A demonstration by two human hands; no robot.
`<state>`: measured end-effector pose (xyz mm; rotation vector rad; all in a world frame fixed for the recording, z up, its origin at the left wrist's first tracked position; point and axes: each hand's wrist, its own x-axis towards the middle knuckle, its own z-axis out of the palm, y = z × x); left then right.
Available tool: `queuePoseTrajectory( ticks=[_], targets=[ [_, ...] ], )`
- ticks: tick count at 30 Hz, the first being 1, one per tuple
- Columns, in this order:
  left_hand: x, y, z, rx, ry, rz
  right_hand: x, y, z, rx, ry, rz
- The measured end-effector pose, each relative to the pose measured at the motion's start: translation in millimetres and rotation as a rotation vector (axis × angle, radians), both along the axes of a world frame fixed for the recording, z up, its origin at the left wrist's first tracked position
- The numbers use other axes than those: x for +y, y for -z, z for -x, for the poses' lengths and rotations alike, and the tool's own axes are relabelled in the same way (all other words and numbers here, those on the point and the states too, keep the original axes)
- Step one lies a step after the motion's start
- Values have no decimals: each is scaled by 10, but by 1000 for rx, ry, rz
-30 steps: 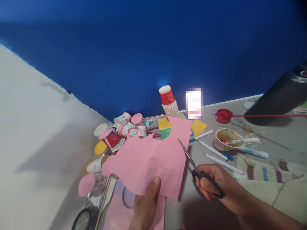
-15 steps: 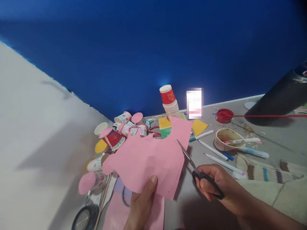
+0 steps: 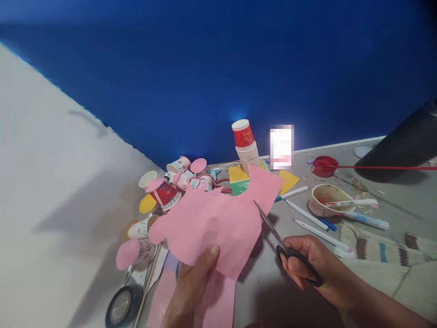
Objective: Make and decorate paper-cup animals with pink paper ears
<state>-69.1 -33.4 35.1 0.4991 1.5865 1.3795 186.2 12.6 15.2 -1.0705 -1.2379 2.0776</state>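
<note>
My left hand [image 3: 194, 282] pinches a sheet of pink paper [image 3: 205, 223] near its lower edge, thumb on top and fingers hidden beneath. Curved cut-outs shape the sheet's upper edge. In my right hand [image 3: 310, 264] is a pair of scissors [image 3: 273, 230] with black handles, fingers through the loops. The blades look nearly closed and their tips lie at the paper's right part, by a narrow strip joining a pointed corner piece. A second pink sheet [image 3: 215, 303] lies on the table below my left hand.
Decorated paper cups [image 3: 164, 193] cluster at the left, near a roll of black tape [image 3: 124, 305]. A cup stack [image 3: 247, 148] stands by the blue wall. Markers [image 3: 307, 214], a paint-stained cup [image 3: 319, 212], a red container [image 3: 323, 166] and a knitted cloth [image 3: 378, 248] lie right.
The pink paper has turned slightly, its right corner piece swinging outward to the right. My left hand has shifted a little left; the scissors stay at the cut. The view has shifted slightly.
</note>
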Motion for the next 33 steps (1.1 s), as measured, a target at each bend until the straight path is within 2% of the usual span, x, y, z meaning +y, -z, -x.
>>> queuePoseTrajectory(
  ticks=[12, 17, 20, 27, 33],
  targets=[
    [21, -133, 1, 5, -2, -65, -3, 19, -26, -45, -36, -26],
    [123, -202, -35, -93, -4, -192, -8, 36, -19, -26, -39, -22],
    [154, -175, -19, -117, 2, -218, -9, 43, -15, -9, -54, -18],
    [95, -74, -15, -172, 32, -146, -4, 19, -20, 2, -65, -22],
    [84, -66, -22, -162, 42, -158, -9, 4, -27, 6, -61, -35]
  ],
)
